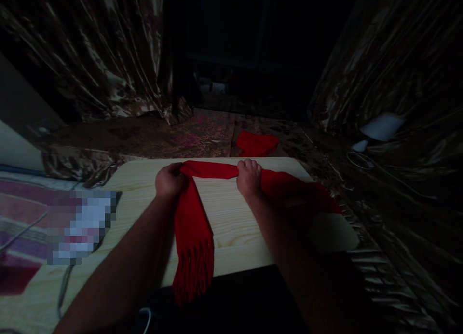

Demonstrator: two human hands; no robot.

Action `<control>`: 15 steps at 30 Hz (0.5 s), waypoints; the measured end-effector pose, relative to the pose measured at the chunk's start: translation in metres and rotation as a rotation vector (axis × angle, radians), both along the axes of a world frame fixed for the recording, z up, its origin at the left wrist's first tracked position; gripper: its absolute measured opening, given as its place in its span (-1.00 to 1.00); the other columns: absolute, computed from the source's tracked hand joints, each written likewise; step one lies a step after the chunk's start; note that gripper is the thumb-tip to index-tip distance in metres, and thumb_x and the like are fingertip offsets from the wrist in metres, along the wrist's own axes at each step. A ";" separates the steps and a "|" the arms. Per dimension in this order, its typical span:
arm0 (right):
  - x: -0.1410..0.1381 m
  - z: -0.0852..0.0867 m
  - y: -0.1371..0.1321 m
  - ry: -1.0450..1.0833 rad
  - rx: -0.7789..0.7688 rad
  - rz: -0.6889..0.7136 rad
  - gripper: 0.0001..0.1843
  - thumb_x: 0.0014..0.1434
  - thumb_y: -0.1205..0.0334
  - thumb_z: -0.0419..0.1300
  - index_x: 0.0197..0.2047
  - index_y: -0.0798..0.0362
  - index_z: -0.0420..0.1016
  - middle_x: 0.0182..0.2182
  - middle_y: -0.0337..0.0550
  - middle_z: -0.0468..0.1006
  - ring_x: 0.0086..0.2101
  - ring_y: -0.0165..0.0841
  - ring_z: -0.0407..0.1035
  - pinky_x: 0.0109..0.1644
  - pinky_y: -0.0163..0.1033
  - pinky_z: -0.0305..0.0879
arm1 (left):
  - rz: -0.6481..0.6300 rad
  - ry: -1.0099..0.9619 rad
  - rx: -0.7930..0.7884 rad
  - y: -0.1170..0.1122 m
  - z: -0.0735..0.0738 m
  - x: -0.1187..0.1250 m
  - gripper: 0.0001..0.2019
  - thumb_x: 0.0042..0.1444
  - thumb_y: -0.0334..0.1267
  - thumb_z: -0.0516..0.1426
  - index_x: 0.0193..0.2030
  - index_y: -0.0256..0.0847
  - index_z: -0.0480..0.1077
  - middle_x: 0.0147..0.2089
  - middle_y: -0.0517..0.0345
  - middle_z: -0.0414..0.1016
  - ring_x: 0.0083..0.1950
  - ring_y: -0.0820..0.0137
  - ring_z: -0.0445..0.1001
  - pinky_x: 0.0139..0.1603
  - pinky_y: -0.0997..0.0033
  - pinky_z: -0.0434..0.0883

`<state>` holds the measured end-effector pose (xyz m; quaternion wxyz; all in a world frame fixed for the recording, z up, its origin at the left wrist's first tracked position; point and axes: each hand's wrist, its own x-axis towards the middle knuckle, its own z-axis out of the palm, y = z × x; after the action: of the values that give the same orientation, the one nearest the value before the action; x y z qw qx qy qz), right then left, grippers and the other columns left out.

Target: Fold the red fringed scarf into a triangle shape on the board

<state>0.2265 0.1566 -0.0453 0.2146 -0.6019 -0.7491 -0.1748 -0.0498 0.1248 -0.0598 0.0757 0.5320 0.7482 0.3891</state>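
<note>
On the table [231, 218], both hands [170, 179] [249, 176] grip a red scarf [191, 218]; its right end is lost in shadow.

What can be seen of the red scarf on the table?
The scarf is plain red, soft and woolly-looking, with a fringe at one end. It lies on a pale wooden table. The left hand and right hand each clutch it, a short stretch taut between them. From the left hand one length runs to the near edge, fringe hanging over; the rest trails rightward past the right hand into shadow.
</note>
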 end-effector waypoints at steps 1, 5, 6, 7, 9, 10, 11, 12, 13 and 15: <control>0.000 0.001 0.000 0.006 -0.002 -0.013 -0.74 0.35 0.40 0.01 -0.07 0.05 0.50 -0.11 0.06 0.49 -0.06 -0.12 0.24 0.00 -0.06 0.10 | -0.004 0.000 0.004 0.001 -0.001 -0.001 -0.52 0.01 -0.30 0.18 0.12 -0.14 0.57 0.09 0.01 0.63 0.09 0.15 0.58 0.20 0.25 0.45; -0.001 0.003 -0.001 0.010 -0.040 -0.037 -0.72 0.36 0.39 -0.03 -0.05 0.08 0.49 -0.08 0.12 0.50 -0.04 -0.10 0.26 0.02 -0.04 0.12 | -0.021 -0.023 0.035 0.004 -0.005 -0.002 -0.46 -0.04 -0.28 0.21 0.16 -0.20 0.54 0.09 -0.08 0.61 0.06 0.09 0.58 0.16 0.18 0.48; -0.002 0.003 -0.001 0.007 -0.058 -0.039 -0.72 0.37 0.39 -0.03 -0.05 0.08 0.49 -0.09 0.13 0.51 -0.04 -0.09 0.27 0.02 -0.03 0.12 | -0.028 -0.041 0.048 0.003 -0.005 -0.002 -0.43 -0.04 -0.27 0.22 0.18 -0.22 0.52 0.09 -0.10 0.61 0.04 0.10 0.58 0.13 0.18 0.49; -0.002 0.003 -0.001 0.006 -0.075 -0.039 -0.71 0.37 0.40 -0.04 -0.05 0.08 0.50 -0.10 0.14 0.52 -0.04 -0.09 0.28 0.02 -0.03 0.12 | -0.030 -0.063 0.063 0.001 -0.005 -0.002 -0.41 -0.04 -0.24 0.22 0.20 -0.23 0.49 0.07 -0.10 0.61 0.02 0.12 0.59 0.11 0.20 0.50; -0.002 0.002 0.000 0.009 -0.098 -0.039 -0.70 0.37 0.41 -0.05 -0.05 0.09 0.49 -0.12 0.15 0.55 -0.05 -0.09 0.31 0.03 -0.02 0.12 | -0.022 -0.073 0.088 -0.007 -0.005 -0.003 -0.45 -0.01 -0.20 0.21 0.17 -0.26 0.49 0.00 -0.10 0.62 -0.05 0.17 0.59 0.04 0.23 0.52; -0.003 0.002 0.000 0.013 -0.105 -0.037 -0.69 0.37 0.41 -0.06 -0.04 0.09 0.49 -0.13 0.15 0.56 -0.06 -0.09 0.32 0.03 -0.02 0.12 | -0.021 -0.035 0.103 -0.013 -0.004 -0.004 -0.51 0.01 -0.19 0.19 0.11 -0.27 0.51 -0.04 -0.10 0.61 -0.07 0.17 0.58 0.04 0.22 0.51; -0.003 0.002 0.001 0.017 -0.109 -0.035 -0.69 0.37 0.42 -0.06 -0.04 0.10 0.49 -0.13 0.15 0.57 -0.06 -0.09 0.33 0.03 -0.02 0.12 | -0.033 0.038 0.123 -0.021 -0.003 -0.006 -0.57 0.02 -0.18 0.17 0.03 -0.27 0.53 -0.07 -0.10 0.61 -0.05 0.16 0.57 0.07 0.20 0.50; -0.003 0.002 0.002 0.020 -0.112 -0.034 -0.70 0.36 0.42 -0.06 -0.04 0.10 0.49 -0.14 0.15 0.58 -0.06 -0.10 0.33 0.03 -0.03 0.11 | -0.060 0.135 0.144 -0.029 -0.001 -0.007 -0.63 0.03 -0.17 0.15 -0.05 -0.26 0.55 -0.09 -0.10 0.60 -0.01 0.13 0.54 0.11 0.16 0.47; -0.003 0.002 0.002 0.021 -0.114 -0.032 -0.70 0.36 0.43 -0.05 -0.04 0.10 0.49 -0.14 0.15 0.58 -0.06 -0.10 0.34 0.03 -0.03 0.11 | -0.102 0.240 0.167 -0.036 0.000 -0.008 -0.67 0.04 -0.17 0.14 -0.11 -0.25 0.56 -0.09 -0.11 0.59 0.04 0.09 0.51 0.17 0.13 0.44; -0.003 0.002 0.002 0.019 -0.115 -0.028 -0.71 0.36 0.43 -0.04 -0.04 0.10 0.48 -0.13 0.16 0.59 -0.06 -0.10 0.34 0.03 -0.03 0.11 | -0.204 0.398 0.193 -0.049 0.001 -0.009 -0.69 0.07 -0.16 0.10 -0.14 -0.21 0.58 -0.08 -0.09 0.58 0.11 0.06 0.46 0.25 0.10 0.37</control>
<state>0.2230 0.1589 -0.0434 0.1843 -0.6252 -0.7473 -0.1288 -0.0583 0.0762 -0.0586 -0.0854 0.6758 0.6501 0.3367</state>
